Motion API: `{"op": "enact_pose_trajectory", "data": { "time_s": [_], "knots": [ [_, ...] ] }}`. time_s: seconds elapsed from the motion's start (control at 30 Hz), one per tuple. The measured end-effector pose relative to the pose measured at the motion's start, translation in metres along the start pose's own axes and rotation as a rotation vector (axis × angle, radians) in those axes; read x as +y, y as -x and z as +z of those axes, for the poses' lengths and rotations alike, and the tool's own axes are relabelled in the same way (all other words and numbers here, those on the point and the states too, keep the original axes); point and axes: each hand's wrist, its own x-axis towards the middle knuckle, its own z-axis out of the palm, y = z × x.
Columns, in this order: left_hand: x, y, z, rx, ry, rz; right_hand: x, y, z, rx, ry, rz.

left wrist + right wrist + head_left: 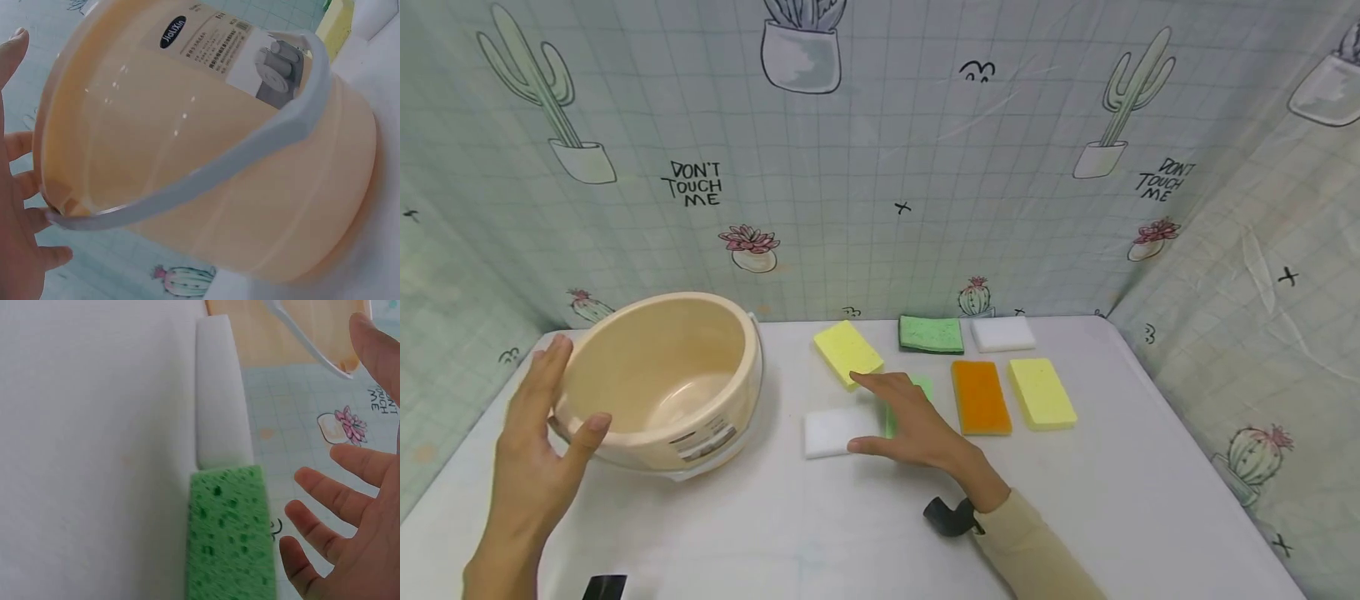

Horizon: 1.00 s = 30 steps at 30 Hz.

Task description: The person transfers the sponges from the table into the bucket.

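Beige plastic bucket point(658, 375) stands at the left of the white tabletop point(715, 542), its mouth upward and its grey handle point(206, 177) lowered against the outside, which leaves the mouth clear. The left hand point(538, 454) lies at the rim, fingers extended and thumb spread, seemingly touching without gripping, probably to steady it. The right hand point(917, 427) hovers over a white sponge point(827, 432) and a partly hidden light green sponge point(922, 385), its fingers wide apart and holding nothing. Farther off lie a yellow sponge point(847, 353), dark green sponge point(931, 335), second white sponge point(1003, 335), orange sponge point(981, 398) and another yellow sponge point(1042, 394), perhaps spaced for easy pickup. The bucket's label point(203, 40) reads "JiaLiXin"; its smaller characters are illegible. The backdrop sheet point(865, 150) says "DON'T TOUCH ME" twice.
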Motion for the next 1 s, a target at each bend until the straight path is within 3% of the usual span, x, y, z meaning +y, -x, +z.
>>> {"op": "enact_pose_trajectory", "data": {
  "time_s": [0.17, 0.37, 0.67, 1.0],
  "knots": [
    [-0.003, 0.003, 0.002, -0.015, 0.047, -0.108, 0.006, -0.002, 0.007, -0.025, 0.023, 0.017],
    [-0.007, 0.004, 0.001, -0.038, 0.076, -0.179, 0.012, -0.003, 0.013, -0.043, 0.055, 0.019],
    [-0.016, 0.006, 0.002, -0.05, 0.135, -0.212, 0.017, -0.003, 0.012, -0.075, 0.068, 0.029],
    [-0.031, 0.007, 0.004, -0.072, 0.241, -0.159, 0.02, -0.001, 0.009, -0.105, 0.044, 0.026]
  ]
}}
